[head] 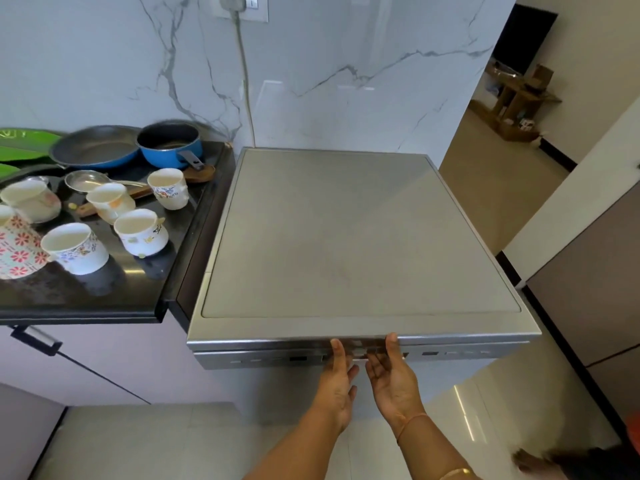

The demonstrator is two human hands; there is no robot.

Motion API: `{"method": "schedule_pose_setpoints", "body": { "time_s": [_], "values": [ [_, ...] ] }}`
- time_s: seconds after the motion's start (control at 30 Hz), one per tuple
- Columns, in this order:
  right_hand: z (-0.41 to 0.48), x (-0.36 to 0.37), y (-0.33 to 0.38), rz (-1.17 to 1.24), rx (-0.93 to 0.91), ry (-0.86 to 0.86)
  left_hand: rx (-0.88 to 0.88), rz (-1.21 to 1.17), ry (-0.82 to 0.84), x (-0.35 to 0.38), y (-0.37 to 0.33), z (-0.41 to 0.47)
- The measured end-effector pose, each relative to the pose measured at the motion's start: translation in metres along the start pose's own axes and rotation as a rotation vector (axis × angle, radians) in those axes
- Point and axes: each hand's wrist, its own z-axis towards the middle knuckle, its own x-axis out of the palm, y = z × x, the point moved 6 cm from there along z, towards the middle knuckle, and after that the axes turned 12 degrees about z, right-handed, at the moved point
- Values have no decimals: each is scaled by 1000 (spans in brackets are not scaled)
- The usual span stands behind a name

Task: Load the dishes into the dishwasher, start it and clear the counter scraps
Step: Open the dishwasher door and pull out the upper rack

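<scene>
The silver dishwasher (pixel 360 237) stands right of the black counter (pixel 104 292), seen from above, with its control strip (pixel 298 358) along the front top edge. My left hand (pixel 337 382) and my right hand (pixel 393 379) are side by side at the middle of that strip, palms up. Their thumbs lie on the door's top edge and their fingers curl into the handle recess. On the counter stand several flowered white cups (pixel 142 232), a blue saucepan (pixel 169 145), a dark frying pan (pixel 95 147), a steel strainer (pixel 85 180) and a wooden spatula (pixel 199 173).
A small yellow scrap (pixel 72 205) lies on the counter among the cups. A green tray (pixel 20 143) sits at the counter's far left. A cable (pixel 246 84) runs down the marble wall behind the dishwasher. Tall cabinets (pixel 588 271) stand to the right, over pale floor tiles (pixel 156 441).
</scene>
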Motion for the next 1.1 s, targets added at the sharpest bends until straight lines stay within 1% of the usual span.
{"method": "schedule_pose_setpoints", "body": {
  "time_s": [0.07,0.13,0.23,0.3,0.37,0.47,0.53,0.6,0.67,0.7,0.77,0.8,0.83,0.87,0.9,0.93,0.97,1.0,1.03,1.1],
  "values": [
    [-1,-2,2,-48,-27,-49,-10,74,-55,0,-4,-3],
    [-4,-5,1,-86,-45,-136,-42,89,-131,-2,-1,-6],
    [-14,-21,-9,-164,-77,-308,-123,77,-276,-10,19,-15],
    [-31,-37,-15,-259,-104,-372,-147,100,-306,-14,37,-29],
    [-45,-50,-15,-329,-62,-338,-134,136,-316,-16,49,-44],
    [-69,-64,-10,-428,84,-261,-85,170,-336,-22,66,-66],
    [-86,-75,-7,-560,151,-240,-44,256,-365,-28,77,-77],
    [-105,-86,-2,-814,171,-218,-10,420,-409,-37,89,-91],
    [-120,-95,2,-1150,149,-171,5,525,-430,-44,102,-107],
    [-127,-98,4,-1400,86,-126,-6,568,-434,-47,111,-116],
    [-141,-92,5,-1916,-143,-2,-33,698,-453,-50,128,-131],
    [-147,-91,4,-2066,-217,50,-37,806,-477,-51,135,-140],
    [-151,-89,4,-2136,-247,80,-17,1002,-513,-52,136,-147],
    [-155,-90,5,-2186,-241,109,41,1247,-546,-50,136,-153],
    [-157,-90,7,-2229,-253,140,133,1482,-570,-46,134,-157],
    [-158,-91,7,-2287,-288,182,273,1677,-588,-41,133,-160],
    [-158,-94,6,-2357,-314,226,411,1781,-615,-37,132,-164],
    [-156,-98,3,-2412,-306,282,485,1828,-617,-35,133,-165],
    [-154,-104,-2,-2441,-258,344,476,1865,-573,-35,139,-162],
    [-144,-126,-15,-2454,-39,443,374,2002,-398,-39,156,-151]
  ]
}}
